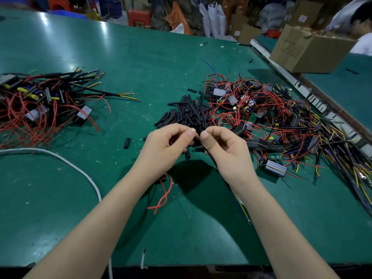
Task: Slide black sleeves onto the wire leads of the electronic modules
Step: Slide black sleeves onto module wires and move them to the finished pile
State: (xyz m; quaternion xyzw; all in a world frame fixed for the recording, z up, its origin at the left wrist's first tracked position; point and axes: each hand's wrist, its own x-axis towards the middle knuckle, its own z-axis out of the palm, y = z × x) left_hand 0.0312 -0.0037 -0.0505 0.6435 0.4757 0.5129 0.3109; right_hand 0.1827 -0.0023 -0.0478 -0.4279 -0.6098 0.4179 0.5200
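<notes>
My left hand [171, 141] and my right hand [223, 146] meet above the green table [141, 63], thumbs nearly touching. Between them I pinch a short black sleeve [198, 140] and the end of a dark wire lead [211, 160], which runs down under my right wrist to yellow and blue wires [240, 202]. A module with twisted red wires [164, 195] hangs or lies below my left wrist. Just beyond my hands lies a pile of black sleeves [187, 113]. A tangle of modules with red, yellow and purple leads [281, 121] spreads to the right.
At the left lies a heap of modules with black sleeves on their leads [44, 97]. A white cable [66, 164] curves across the near left. A cardboard box [308, 49] stands at the far right by a divider rail [302, 87], with another person behind it.
</notes>
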